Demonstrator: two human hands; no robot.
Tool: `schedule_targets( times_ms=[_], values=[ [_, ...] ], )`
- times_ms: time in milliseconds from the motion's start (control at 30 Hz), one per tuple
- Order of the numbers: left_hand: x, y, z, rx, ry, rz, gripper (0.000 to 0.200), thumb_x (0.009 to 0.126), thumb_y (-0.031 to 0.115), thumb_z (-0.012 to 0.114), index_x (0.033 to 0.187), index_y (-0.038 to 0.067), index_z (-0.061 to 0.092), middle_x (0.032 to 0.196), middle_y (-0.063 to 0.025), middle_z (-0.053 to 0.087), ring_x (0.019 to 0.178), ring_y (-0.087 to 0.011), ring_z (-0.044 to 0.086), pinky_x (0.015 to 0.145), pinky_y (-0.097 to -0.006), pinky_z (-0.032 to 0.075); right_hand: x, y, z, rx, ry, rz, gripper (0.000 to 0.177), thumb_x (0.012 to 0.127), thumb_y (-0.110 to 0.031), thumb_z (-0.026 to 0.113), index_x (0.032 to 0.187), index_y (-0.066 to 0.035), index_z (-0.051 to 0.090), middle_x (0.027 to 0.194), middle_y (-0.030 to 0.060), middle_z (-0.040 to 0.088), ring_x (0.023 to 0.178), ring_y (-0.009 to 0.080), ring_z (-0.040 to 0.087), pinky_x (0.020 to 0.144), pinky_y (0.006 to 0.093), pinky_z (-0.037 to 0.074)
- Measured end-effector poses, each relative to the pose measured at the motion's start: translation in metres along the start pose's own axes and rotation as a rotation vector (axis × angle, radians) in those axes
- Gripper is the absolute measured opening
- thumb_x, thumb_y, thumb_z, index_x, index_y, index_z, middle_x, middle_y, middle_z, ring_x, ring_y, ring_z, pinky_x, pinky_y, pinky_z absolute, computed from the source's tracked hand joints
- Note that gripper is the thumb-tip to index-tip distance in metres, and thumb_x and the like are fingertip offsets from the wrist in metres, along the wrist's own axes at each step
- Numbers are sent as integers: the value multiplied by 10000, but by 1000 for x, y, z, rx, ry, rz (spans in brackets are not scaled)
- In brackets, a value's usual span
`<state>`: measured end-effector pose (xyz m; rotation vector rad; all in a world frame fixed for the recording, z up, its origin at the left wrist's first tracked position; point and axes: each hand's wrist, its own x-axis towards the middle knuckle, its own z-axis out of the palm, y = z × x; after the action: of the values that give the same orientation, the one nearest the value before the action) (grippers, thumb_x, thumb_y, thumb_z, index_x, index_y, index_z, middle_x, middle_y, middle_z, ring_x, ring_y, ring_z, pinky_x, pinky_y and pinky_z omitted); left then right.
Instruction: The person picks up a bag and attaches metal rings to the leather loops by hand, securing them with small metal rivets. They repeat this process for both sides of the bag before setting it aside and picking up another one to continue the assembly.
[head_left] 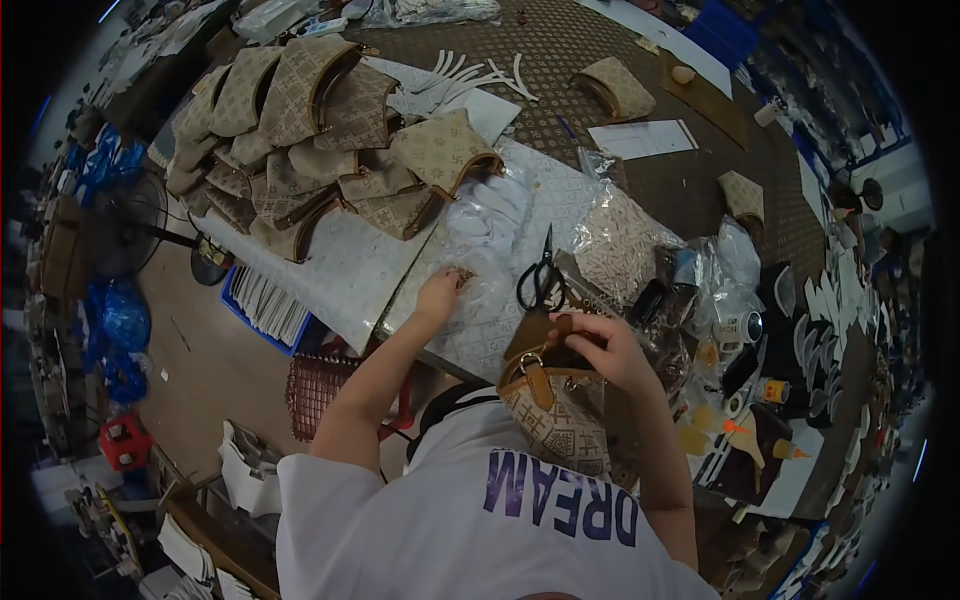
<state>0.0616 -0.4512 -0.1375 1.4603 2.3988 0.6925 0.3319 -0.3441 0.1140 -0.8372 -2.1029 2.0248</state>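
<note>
My left hand (442, 291) reaches into a clear plastic bag (486, 284) on the worktable. Its fingers are drawn together around small brownish pieces, too small to make out. With my right hand (606, 348) I grip the brown upper edge of a patterned beige handbag (556, 415), which rests against my body. A tan strap tab with a metal ring (540, 383) shows on the handbag's side. Black-handled scissors (542, 281) lie just beyond the right hand, points facing away.
Patterned handbags (300, 130) are piled at the far left of the table. A plastic bag of small pale pieces (622, 240) lies right of the scissors. Glue bottles (740, 428) and a yellow tin (774, 390) stand at the right. White strips (265, 308) fill a blue crate below left.
</note>
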Motion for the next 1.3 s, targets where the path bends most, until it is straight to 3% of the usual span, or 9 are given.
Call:
schedule_targets(
  times_ms=[133, 267, 367, 500, 767, 900, 1033, 1067, 1300],
  values=[
    [16, 22, -30, -113, -91, -86, 155, 772, 103, 665, 917, 53, 636, 817, -135, 658, 741, -292, 643, 680, -367, 518, 0, 7, 6, 4, 202, -1, 237, 810, -16, 660, 1042, 33, 649, 935, 71, 689, 833, 111, 643, 768, 245, 503],
    [30, 112, -85, -1182, -370, -123, 155, 877, 88, 622, 1006, 3, 632, 822, -48, 656, 751, -105, 625, 651, -229, 505, -2, 19, 12, -23, 489, -63, 213, 823, -122, 683, 982, 19, 670, 844, 74, 701, 736, 95, 641, 663, 235, 498],
    [16, 192, -144, -1297, -585, -209, 188, 880, 75, 610, 1052, 1, 623, 870, -45, 664, 745, -113, 628, 680, -245, 526, -3, 35, 13, -197, 575, -122, 242, 826, -218, 670, 1007, -56, 671, 760, 124, 670, 618, 204, 639, 579, 287, 479],
    [16, 225, -155, -1234, -718, -74, 234, 878, 84, 618, 1095, 0, 634, 963, -60, 652, 771, -107, 618, 706, -239, 522, -7, 36, 14, -476, 670, -220, 211, 819, -217, 641, 955, -58, 660, 716, 148, 633, 628, 324, 619, 553, 381, 474],
    [16, 249, -157, -444, -454, 381, 251, 744, 106, 759, 986, 60, 709, 803, -37, 611, 676, -97, 569, 616, -227, 451, -19, 38, 18, -497, 767, -276, 140, 810, -134, 630, 916, -45, 652, 742, 128, 642, 669, 309, 628, 583, 380, 479],
    [22, 250, -149, -496, -589, 389, 294, 710, 191, 780, 969, 69, 712, 817, -68, 653, 696, -153, 621, 644, -270, 480, -17, 44, 17, -474, 762, -211, 108, 818, -125, 610, 873, -33, 622, 703, 129, 624, 683, 331, 622, 597, 386, 480],
    [21, 240, -122, -763, -669, 284, 425, 709, 167, 792, 1080, 41, 626, 852, -66, 667, 752, -119, 627, 670, -256, 489, -15, 55, 3, -129, 659, -395, 283, 841, -8, 571, 1096, -28, 449, 1000, 123, 541, 848, 197, 595, 705, 312, 476],
    [17, 239, -118, -772, -694, 266, 457, 711, 156, 792, 1107, 38, 595, 856, -69, 668, 762, -114, 627, 678, -251, 491, -27, 53, -12, 50, 510, -239, 391, 848, 48, 531, 1169, -49, 331, 1109, 109, 416, 898, 132, 523, 742, 272, 453],
    [-12, 238, -87, -918, -714, 188, 393, 758, 79, 758, 1075, 38, 529, 868, -47, 633, 831, -117, 614, 703, -246, 491, -50, 62, -31, 328, 547, -151, 272, 870, -10, 554, 1085, -69, 399, 991, 17, 470, 776, 60, 490, 672, 197, 398]
  ],
)
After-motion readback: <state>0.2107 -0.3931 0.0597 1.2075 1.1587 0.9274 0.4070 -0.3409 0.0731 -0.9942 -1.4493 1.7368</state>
